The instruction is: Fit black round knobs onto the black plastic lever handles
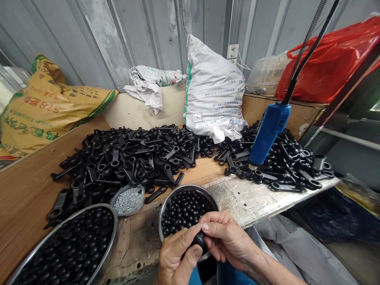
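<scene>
My left hand (pixel 179 255) is closed around a round black knob (pixel 198 240), thumb and fingers pressed to its sides. Against that knob rests my right hand (pixel 227 235), its thumb and forefinger pinched together at the left fingertips. Whatever lies in this pinch is hidden. Just beyond both hands stands a round metal bowl (pixel 214 198) of small black balls (pixel 185 206). At the left front is a larger metal basin (pixel 114 225) full of black round knobs (pixel 71 253). Between them sits a clear tub (pixel 114 200) of small silvery screws (pixel 128 200).
Black crank-like handles (pixel 139 152) lie heaped across the bench, with another pile (pixel 292 170) to the right. A blue electric screwdriver (pixel 269 132) hangs over that right pile. Behind stand a white sack (pixel 215 87), a yellow sack (pixel 56 107) and a red plastic bag (pixel 329 59).
</scene>
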`<state>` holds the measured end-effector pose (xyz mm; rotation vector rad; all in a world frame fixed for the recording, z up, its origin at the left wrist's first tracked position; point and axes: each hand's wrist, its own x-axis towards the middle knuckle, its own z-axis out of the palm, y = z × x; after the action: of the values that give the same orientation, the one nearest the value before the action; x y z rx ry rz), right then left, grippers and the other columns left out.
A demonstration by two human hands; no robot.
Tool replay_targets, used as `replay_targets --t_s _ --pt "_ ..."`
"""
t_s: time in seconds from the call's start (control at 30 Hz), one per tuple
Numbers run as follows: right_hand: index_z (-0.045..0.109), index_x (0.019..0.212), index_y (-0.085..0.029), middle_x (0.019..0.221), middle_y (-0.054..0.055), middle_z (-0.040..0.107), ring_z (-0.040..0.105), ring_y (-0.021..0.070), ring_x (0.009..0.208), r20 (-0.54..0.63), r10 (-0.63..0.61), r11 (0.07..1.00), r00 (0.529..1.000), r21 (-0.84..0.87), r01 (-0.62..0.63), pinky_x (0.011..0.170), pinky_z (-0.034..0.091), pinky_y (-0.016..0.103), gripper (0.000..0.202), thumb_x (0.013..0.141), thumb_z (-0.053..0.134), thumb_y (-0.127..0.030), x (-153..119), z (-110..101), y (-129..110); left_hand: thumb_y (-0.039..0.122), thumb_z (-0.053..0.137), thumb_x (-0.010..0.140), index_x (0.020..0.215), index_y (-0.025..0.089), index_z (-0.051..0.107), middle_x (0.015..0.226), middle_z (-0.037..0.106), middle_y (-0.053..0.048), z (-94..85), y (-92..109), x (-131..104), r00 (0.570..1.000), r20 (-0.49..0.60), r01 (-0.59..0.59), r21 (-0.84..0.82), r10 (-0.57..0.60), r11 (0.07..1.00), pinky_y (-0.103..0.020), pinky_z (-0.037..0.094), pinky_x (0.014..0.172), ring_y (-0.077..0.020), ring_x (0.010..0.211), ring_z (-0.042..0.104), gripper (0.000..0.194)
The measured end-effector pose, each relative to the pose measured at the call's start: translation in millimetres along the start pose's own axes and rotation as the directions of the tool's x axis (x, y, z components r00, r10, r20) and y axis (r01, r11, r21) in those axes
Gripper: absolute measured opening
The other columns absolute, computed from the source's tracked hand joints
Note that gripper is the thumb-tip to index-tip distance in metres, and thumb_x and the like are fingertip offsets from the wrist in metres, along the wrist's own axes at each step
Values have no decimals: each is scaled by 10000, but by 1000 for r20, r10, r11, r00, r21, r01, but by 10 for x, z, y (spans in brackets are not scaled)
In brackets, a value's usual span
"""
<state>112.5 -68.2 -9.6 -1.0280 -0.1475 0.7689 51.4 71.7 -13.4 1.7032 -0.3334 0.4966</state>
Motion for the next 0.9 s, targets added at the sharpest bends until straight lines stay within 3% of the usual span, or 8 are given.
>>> replay_targets --t_s 0.17,0.33,0.47,0.53,0.6,0.73,0.83,0.9 --pt "572 624 -99 421 -42 460 347 16 304 -66 -79 968 995 -243 61 296 214 123 274 747 589 -344 -58 62 -52 251 564 779 1026 314 650 664 649 4 -32 -118 27 968 163 224 -222 -190 949 -182 406 506 -90 515 511 269" --pt "573 693 -115 469 -33 464 402 46 370 -74 -201 905 977 -396 156 346 281 143 330 792 507 -424 -13 31 -134 320 685 680 969 282 678 547 584 12 134 -155 97 879 57 435 -503 -474 747 -163 368 476 -73 486 466 292" --pt "543 1005 -152 648 6 543 520 113 533 -100 -347 837 933 -482 259 439 395 192 352 834 426 -437 -44 -62 -168 350 671 682 951 248 674 512 542 13 236 -97 197 830 -32 358 -735 -557 575 -181 385 490 -82 471 477 287" --pt "565 950 -160 669 5 537 515 120 588 -40 -410 735 911 -606 305 503 404 199 301 828 448 -408 -95 -90 -116 341 669 679 897 226 681 521 545 4 246 -80 243 848 -59 275 -802 -527 531 -210 427 549 -101 514 500 246" --pt "581 844 -162 630 -10 524 485 107 569 96 -423 587 901 -728 353 523 381 189 237 792 511 -383 -128 -103 -10 316 705 639 858 228 686 579 590 -10 259 -80 276 831 -74 234 -852 -551 468 -248 466 653 -129 616 548 237" --pt "540 890 -190 691 -9 591 494 90 521 248 -453 305 856 -859 411 464 335 164 210 764 549 -359 -78 -124 233 309 785 524 794 256 699 752 674 -25 315 -95 298 705 -98 255 -889 -702 380 -270 492 731 -166 761 605 288" --pt "513 781 -177 619 -4 604 510 95 455 287 -551 78 784 -917 390 408 308 173 113 779 491 -287 -18 -154 331 387 817 404 766 277 696 851 680 -21 304 -67 321 646 -153 302 -849 -748 434 -287 522 645 -182 710 615 397" --pt "486 682 -173 508 -9 566 489 107 382 320 -641 -99 697 -935 339 358 261 203 112 758 467 -252 -15 -165 362 451 808 343 777 257 693 915 665 -28 262 -21 361 649 -229 324 -780 -725 536 -296 534 596 -208 733 610 489"
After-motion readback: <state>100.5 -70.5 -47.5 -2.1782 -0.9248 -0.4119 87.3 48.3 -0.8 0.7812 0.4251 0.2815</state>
